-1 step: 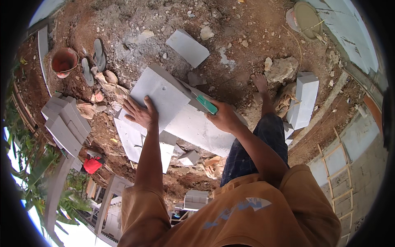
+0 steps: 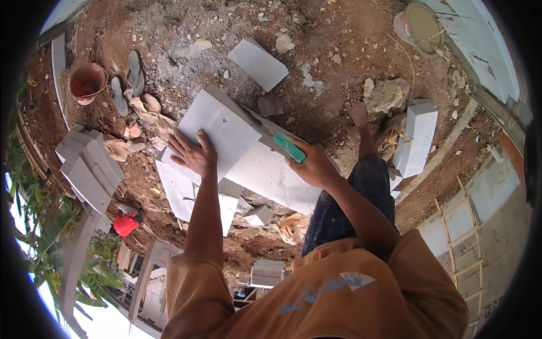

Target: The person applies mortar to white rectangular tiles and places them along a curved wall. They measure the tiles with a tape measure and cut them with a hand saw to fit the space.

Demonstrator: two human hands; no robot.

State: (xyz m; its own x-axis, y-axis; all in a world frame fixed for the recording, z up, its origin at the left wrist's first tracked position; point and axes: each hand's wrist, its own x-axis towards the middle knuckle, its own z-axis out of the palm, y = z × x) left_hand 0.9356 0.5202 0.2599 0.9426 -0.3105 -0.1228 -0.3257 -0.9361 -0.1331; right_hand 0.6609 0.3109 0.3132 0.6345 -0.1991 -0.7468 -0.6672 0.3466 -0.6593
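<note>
My left hand [image 2: 195, 153] lies flat with spread fingers on a pale grey lightweight block [image 2: 223, 116]. That block rests on another long pale block [image 2: 276, 178]. My right hand [image 2: 315, 166] is closed round the green handle of a hand saw [image 2: 289, 147]. Its thin blade runs toward the right edge of the upper block; most of the blade is hard to make out. More pale block pieces [image 2: 175, 183] lie below my left hand.
A loose block [image 2: 258, 64] lies on the rubble ahead. At the left are a reddish bucket [image 2: 88, 83], sandals [image 2: 136, 73] and stacked blocks [image 2: 90, 164]. My bare foot [image 2: 357, 116] stands near a large rock [image 2: 387, 95]. A mortar bucket [image 2: 423, 28] is at far right.
My right hand has drawn the saw slightly back toward me, down and to the right. My left hand stays on the block.
</note>
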